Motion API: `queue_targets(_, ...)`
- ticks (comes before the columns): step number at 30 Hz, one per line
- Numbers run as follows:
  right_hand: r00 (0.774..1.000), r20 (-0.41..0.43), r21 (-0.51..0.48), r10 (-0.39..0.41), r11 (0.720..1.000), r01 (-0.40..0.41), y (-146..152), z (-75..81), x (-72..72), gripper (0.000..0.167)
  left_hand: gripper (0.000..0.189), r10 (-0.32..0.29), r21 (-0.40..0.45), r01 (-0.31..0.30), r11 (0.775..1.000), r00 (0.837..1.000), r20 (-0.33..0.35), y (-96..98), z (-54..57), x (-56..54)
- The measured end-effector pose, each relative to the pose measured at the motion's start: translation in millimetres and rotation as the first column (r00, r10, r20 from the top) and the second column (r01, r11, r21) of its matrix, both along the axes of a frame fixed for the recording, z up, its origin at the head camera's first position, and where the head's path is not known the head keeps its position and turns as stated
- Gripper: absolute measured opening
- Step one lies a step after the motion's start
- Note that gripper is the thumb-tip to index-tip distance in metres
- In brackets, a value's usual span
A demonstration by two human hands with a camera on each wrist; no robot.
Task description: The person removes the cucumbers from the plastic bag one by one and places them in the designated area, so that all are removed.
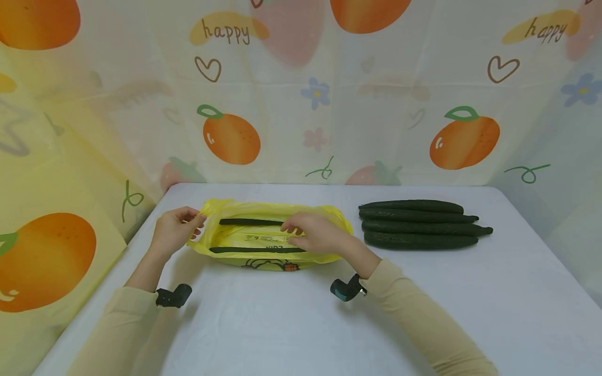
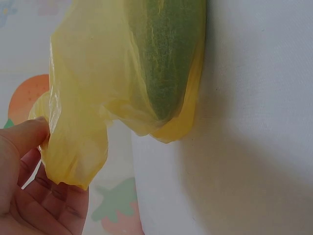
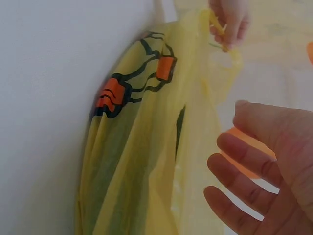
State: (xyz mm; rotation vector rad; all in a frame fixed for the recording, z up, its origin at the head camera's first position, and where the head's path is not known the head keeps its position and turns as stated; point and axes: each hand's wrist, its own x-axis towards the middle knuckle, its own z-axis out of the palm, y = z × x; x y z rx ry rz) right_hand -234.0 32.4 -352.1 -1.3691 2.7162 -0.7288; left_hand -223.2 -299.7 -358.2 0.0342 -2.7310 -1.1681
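A yellow plastic bag (image 1: 270, 263) with printed figures lies on its side with its mouth spread open. Inside it are two dark green cucumbers, one cucumber (image 1: 249, 222) along the back and another (image 1: 256, 250) along the front. Between thumb and fingers, my left hand (image 1: 175, 232) pinches the bag's left edge; in the left wrist view one cucumber (image 2: 168, 58) shows through the film. Over the right part of the bag's mouth hovers my right hand (image 1: 324, 233), its fingers (image 3: 249, 166) loosely bent and holding nothing in the right wrist view.
Several more cucumbers (image 1: 423, 228) lie side by side on the white table (image 1: 263, 324), right of the bag. A printed cloth (image 1: 291, 104) with oranges and hearts hangs behind the table, and a yellowish one (image 1: 42, 183) at the left.
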Motion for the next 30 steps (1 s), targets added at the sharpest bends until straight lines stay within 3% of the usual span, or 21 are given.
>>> queue_targets(16, 0.995, 0.103, 0.03, -0.002, 1.0, -0.001, -19, -22.0, -5.9, 0.024, 0.032, -0.003, 0.0, 0.003, 1.0, 1.0, 0.027, -0.5, -1.3, -0.5)
queue_targets(30, 0.988, 0.147, 0.155, -0.04, 0.988, 0.017, -26, -34.0, -1.9, 0.032, 0.032, 0.002, -0.005, -0.002, 1.0, 0.999, 0.043, 0.4, -2.9, -1.6)
